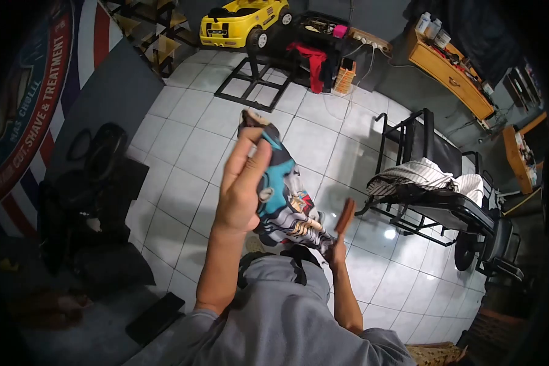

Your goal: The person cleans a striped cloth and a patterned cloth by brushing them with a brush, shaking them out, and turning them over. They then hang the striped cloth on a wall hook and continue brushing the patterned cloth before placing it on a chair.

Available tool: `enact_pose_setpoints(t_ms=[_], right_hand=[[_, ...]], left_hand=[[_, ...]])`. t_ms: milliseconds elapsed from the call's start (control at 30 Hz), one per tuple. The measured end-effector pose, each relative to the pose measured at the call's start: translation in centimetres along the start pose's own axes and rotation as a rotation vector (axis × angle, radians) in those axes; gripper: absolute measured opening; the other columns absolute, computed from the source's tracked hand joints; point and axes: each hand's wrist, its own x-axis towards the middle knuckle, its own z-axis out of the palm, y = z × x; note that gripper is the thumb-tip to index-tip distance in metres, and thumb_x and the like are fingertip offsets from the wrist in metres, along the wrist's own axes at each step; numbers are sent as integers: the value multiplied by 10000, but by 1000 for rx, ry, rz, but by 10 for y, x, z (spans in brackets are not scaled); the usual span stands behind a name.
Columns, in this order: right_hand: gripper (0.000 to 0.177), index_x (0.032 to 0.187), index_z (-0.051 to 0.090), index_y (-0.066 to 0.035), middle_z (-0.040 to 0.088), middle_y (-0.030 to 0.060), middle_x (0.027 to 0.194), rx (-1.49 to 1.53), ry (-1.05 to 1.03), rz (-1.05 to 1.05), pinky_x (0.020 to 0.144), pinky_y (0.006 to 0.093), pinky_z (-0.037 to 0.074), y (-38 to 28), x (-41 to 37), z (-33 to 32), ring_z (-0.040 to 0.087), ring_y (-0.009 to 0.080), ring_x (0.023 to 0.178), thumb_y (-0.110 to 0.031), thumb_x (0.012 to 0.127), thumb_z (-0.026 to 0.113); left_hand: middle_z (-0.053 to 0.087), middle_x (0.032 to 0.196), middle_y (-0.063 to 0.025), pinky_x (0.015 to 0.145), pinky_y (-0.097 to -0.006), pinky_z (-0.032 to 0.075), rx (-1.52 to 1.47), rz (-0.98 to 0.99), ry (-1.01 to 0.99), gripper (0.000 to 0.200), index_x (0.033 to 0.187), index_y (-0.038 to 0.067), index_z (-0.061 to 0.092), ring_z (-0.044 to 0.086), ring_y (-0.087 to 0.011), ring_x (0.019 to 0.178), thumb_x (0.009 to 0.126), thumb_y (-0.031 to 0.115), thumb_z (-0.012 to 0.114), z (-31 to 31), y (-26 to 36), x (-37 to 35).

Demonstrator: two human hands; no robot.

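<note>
My left hand (pixel 241 189) is raised in front of me, its fingers closed on the upper end of a printed cloth (pixel 282 177) in teal, black, white and red. The cloth hangs bunched and slanting down to my right hand (pixel 337 251). There my right hand grips a long, brown, brush-like tool (pixel 345 216) that points up, and the cloth's lower end meets that hand. Whether those fingers also pinch the cloth is hard to see.
At right stands a black barber chair (pixel 436 146) with a striped cloth (pixel 421 177) over it. A wooden shelf (pixel 451 76) with bottles is on the wall. Ahead are a yellow toy car (pixel 238 27) and its black metal base (pixel 253 85). Dark furniture (pixel 97 244) lines the left.
</note>
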Motion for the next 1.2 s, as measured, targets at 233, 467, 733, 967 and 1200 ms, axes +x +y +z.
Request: enact_pose_setpoints(t_ms=[233,467,733,967,1200], right_hand=[[495,858,526,-28,394,6,542,285,-986,-451,364,232,294,-142,-145,92,351,93,412,-521,889,532],[463,764,574,-18,400,-24,547,-326,-1077,-324,393,250,262,-125,-78,120,345,78,446,-456,912,545],[627,891,683,-9,675,198,911,-1602,-209,-234,732,465,511,84,68,-5,643,401,860,-611,812,528],[481,963,665,-22,659,208,980,-1317,202,-77,787,447,507,90,89,-45,635,366,949,-440,915,433],[390,805,494,-84,383,-33,525,-290,-263,-536,346,235,279,-52,-5,70,346,59,401,-421,977,402]], left_hand=[[479,879,40,683,-157,363,79,-220,-283,130,1052,33,495,421,-8,779,956,117,468,25,-9,-9],[501,865,-6,706,-209,374,-103,-48,-249,111,998,42,495,463,-62,771,899,93,503,1,15,-25],[557,907,-62,803,-239,411,-112,227,97,161,1031,21,484,530,-123,822,892,98,507,-3,52,-39],[564,949,-65,823,-233,413,-60,208,68,176,1041,5,478,537,-107,857,900,110,490,-15,51,-41],[532,858,0,694,-177,394,421,88,47,159,1053,11,479,458,-32,767,979,147,442,-8,15,-30]])
